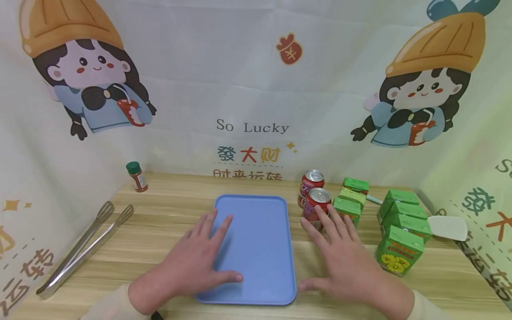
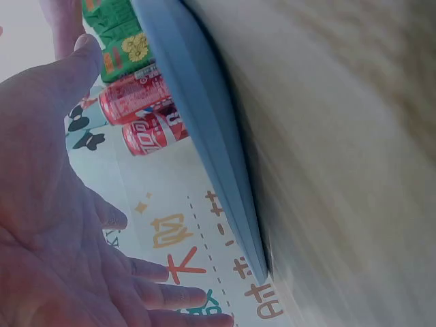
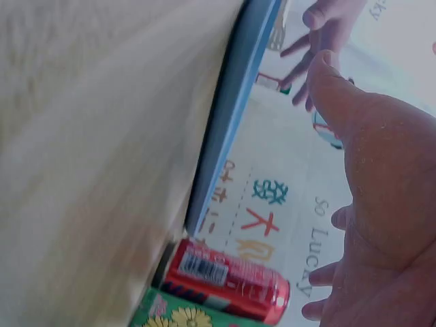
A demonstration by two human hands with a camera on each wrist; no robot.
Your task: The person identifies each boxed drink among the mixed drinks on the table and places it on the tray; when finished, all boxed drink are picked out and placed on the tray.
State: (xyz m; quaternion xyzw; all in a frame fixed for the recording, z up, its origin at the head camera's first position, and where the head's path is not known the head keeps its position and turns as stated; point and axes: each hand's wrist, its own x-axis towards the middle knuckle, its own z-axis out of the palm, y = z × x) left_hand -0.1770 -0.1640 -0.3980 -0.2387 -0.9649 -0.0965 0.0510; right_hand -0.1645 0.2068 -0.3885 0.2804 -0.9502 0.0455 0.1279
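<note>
A blue rectangular tray (image 1: pixel 256 249) lies on the wooden table between my hands. My left hand (image 1: pixel 192 258) hovers over the tray's left side, fingers spread and holding nothing. To the right of the tray my right hand (image 1: pixel 344 262) is also spread, its fingertips overlapping the nearer red soda can (image 1: pixel 318 202) in the head view. Just behind that can stands a second red can (image 1: pixel 312 180). In the left wrist view the palm of the left hand (image 2: pixel 61 204) faces the tray's edge (image 2: pixel 211 129). The right hand's palm (image 3: pixel 388 197) shows bare in the right wrist view.
Green drink cartons stand in two groups, one (image 1: pixel 348 206) beside the cans and one (image 1: pixel 402 249) farther right. A white spatula (image 1: pixel 448 227) lies behind the right group. Metal tongs (image 1: pixel 86 249) and a green-capped spice jar (image 1: pixel 137 178) are on the left. A printed cloth (image 1: pixel 248 98) backs the table.
</note>
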